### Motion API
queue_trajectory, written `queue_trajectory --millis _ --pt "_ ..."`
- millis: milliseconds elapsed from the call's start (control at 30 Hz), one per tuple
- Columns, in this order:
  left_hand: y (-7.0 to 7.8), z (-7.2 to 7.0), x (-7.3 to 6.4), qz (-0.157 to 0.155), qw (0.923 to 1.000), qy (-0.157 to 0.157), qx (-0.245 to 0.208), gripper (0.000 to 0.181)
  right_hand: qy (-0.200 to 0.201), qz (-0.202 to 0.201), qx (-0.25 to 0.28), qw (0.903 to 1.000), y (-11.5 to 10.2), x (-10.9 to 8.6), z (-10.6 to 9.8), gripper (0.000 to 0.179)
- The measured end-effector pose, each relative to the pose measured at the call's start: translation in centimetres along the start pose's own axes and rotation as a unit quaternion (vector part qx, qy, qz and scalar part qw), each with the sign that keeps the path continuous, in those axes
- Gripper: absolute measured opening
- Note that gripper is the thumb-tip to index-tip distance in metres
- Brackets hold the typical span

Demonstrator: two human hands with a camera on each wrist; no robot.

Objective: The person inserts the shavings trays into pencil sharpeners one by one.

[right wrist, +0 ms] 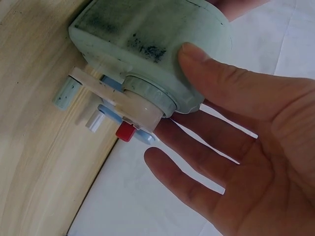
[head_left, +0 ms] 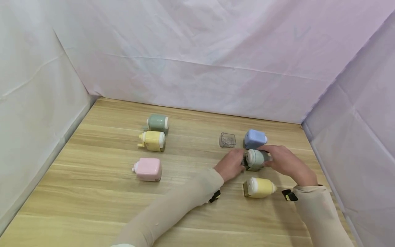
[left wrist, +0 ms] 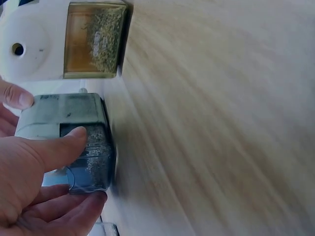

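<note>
A grey-green crank pencil sharpener (head_left: 257, 159) sits at the right of the table between both hands. My right hand (head_left: 287, 164) grips its body from the crank side. In the right wrist view the thumb lies along the dark-smudged casing, and the pale crank handle (right wrist: 101, 92) points away from the palm. My left hand (head_left: 230, 165) pinches the sharpener's clear shavings drawer (left wrist: 96, 160), thumb on its front and fingers underneath. Grey shavings fill part of that drawer. Just nearer than the hands, a yellow sharpener (head_left: 262, 187) lies with its pencil hole facing left.
Behind the hands stands a blue sharpener (head_left: 255, 138), with a clear drawer (head_left: 227, 140) of shavings to its left. Along the left side are a green sharpener (head_left: 158, 122), a yellow sharpener (head_left: 154, 140) and a pink sharpener (head_left: 148, 169). White cloth walls (head_left: 197, 85) border the wooden table.
</note>
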State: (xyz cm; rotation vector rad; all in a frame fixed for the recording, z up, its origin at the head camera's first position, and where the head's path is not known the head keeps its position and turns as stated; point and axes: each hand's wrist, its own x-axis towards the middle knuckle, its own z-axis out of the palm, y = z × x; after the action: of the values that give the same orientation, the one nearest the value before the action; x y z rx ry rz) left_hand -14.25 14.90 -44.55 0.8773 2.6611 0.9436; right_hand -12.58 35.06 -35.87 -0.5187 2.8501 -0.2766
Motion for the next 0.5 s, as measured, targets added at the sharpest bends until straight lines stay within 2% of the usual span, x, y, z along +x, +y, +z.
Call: queue_trajectory --millis 333,500 --pt "-0.03 0.08 -0.09 0.006 0.9998 -0.006 -0.017 0.068 0.005 -0.003 -0.002 1.0000 -0.15 -0.10 -0.01 0.048" --pt "-0.02 -0.54 -0.72 0.005 0.9999 -0.002 0.010 0.055 0.011 -0.004 -0.001 0.9999 -0.20 -0.19 -0.04 0.047"
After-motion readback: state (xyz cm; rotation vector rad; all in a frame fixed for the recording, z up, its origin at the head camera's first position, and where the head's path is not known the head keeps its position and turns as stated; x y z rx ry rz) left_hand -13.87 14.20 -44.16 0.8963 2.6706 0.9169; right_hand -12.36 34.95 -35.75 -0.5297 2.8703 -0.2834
